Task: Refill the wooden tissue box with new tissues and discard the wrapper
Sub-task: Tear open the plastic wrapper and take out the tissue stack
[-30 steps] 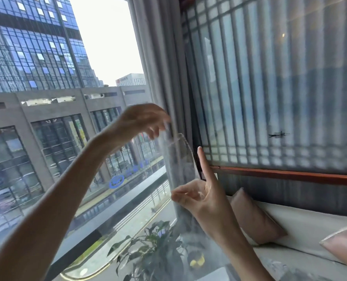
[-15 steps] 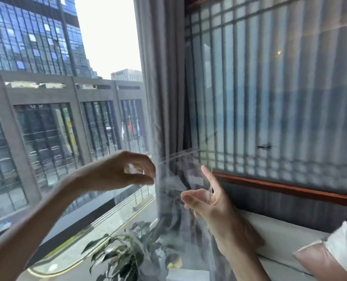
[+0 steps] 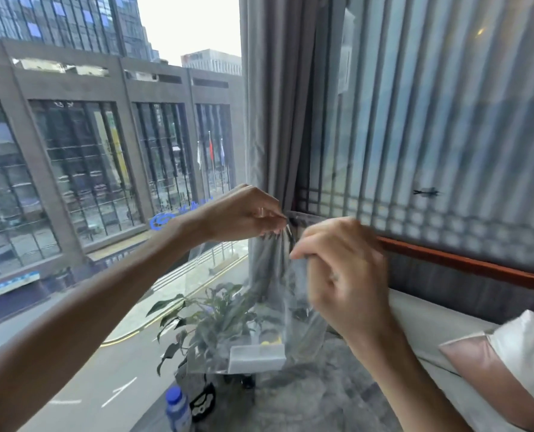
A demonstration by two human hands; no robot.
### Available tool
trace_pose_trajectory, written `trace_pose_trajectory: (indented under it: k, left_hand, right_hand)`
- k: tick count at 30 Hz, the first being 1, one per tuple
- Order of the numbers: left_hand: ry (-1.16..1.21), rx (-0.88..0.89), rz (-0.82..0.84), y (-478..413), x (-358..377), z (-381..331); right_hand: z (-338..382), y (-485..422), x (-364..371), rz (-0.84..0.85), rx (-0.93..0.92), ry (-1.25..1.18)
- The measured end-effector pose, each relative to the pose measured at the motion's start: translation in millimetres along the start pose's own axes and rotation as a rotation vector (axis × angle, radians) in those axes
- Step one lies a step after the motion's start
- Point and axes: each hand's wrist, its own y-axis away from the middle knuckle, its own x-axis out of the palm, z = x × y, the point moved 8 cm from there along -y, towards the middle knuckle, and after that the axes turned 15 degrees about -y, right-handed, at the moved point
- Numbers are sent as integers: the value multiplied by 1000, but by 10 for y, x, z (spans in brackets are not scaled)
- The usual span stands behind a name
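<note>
Both arms reach up into the middle of the frame. The left hand (image 3: 244,215) is bent at the wrist, with its fingertips pinched tight on the top edge of a clear plastic wrapper (image 3: 259,322). The right hand (image 3: 343,269), a bit blurry, sits just beside it and lower, fingers curled shut on the same edge. The wrapper hangs down below both hands, in front of a green plant (image 3: 203,325). A bottle (image 3: 177,410) with a blue cap stands at the bottom.
</note>
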Motion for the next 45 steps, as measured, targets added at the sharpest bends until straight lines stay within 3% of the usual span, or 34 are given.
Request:
trace_pose_trajectory:
  k: [4, 6, 10, 13, 17, 20, 26, 33, 36, 39, 42, 45]
  left_hand:
    - [39, -25, 58, 150, -44, -106]
    - [93, -47, 109, 265, 5, -128]
    - [231, -121, 209, 626, 156, -269]
    - [280, -151, 210, 1005, 394, -406]
    - [122, -87, 223, 1655, 979, -662]
    - [145, -55, 325, 2191, 1580, -934]
    - [183, -175, 438, 2967, 2316, -1217]
    - [26, -252, 362, 3200, 2334, -1289]
    - [92, -230, 374, 3214, 2300, -1436]
    - [140, -179, 395, 3258, 2262, -1621]
    - [182, -148, 340, 3272, 2161, -1735]
    - [219, -119, 318, 3290, 2114, -1780]
  right_hand:
    - [-338, 166, 485, 419, 280, 388]
    - [-511, 311, 564, 553, 310, 444]
    - [-670, 626, 736, 804, 335, 388]
    - [-718, 1042, 785, 960, 495, 193]
    - [-623, 1945, 813, 1052, 553, 132]
    - [-479, 2702, 854, 1146, 507, 148]
    - [-200, 3809, 741, 1277, 636, 47]
    - [279, 4298, 430, 1540, 717, 33]
    - [405, 4220, 387, 1499, 756, 78]
    - [363, 4222, 543, 1385, 984, 67]
    - [108, 4510, 986, 1534, 1084, 214]
    - [-144, 5044, 1438, 1747, 975, 342]
